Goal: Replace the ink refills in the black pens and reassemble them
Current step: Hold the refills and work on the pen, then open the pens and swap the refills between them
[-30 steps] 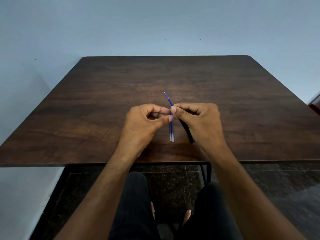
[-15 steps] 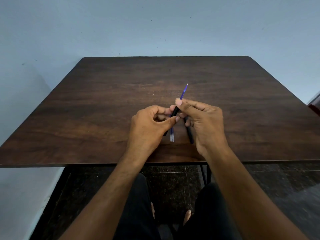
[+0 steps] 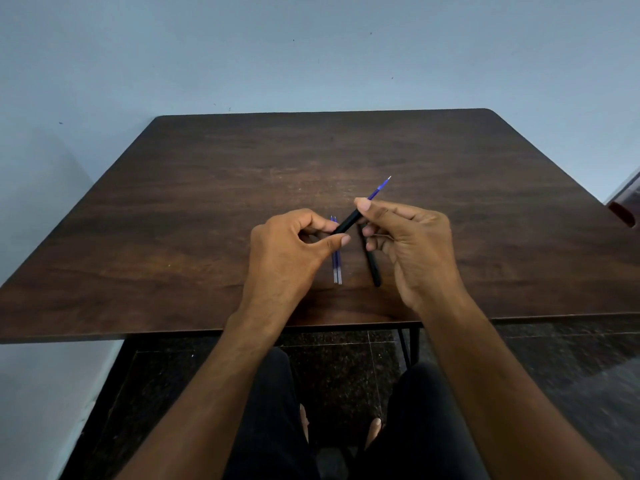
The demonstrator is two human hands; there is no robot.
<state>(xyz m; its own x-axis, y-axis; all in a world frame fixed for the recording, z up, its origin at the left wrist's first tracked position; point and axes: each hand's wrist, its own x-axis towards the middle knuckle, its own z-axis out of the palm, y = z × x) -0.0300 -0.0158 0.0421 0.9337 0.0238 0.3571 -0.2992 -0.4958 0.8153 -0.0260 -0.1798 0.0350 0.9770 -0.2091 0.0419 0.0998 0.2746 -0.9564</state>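
A black pen barrel (image 3: 348, 222) is held tilted above the table, and a blue refill (image 3: 379, 188) sticks out of its far end toward the upper right. My left hand (image 3: 294, 251) pinches the barrel's near end between thumb and fingers. My right hand (image 3: 408, 237) pinches the barrel near where the refill comes out. Two loose blue refills (image 3: 337, 268) lie side by side on the table under my hands. A second black pen (image 3: 374, 271) lies just right of them, partly hidden by my right hand.
The dark wooden table (image 3: 207, 220) reaches back to a pale blue wall. A reddish-brown object (image 3: 623, 213) shows at the right edge. My legs and the dark floor lie below the table's front edge.
The barrel with its refill has swung from pointing upper left to pointing upper right. My hands have drawn slightly apart and the black barrel now shows between them.
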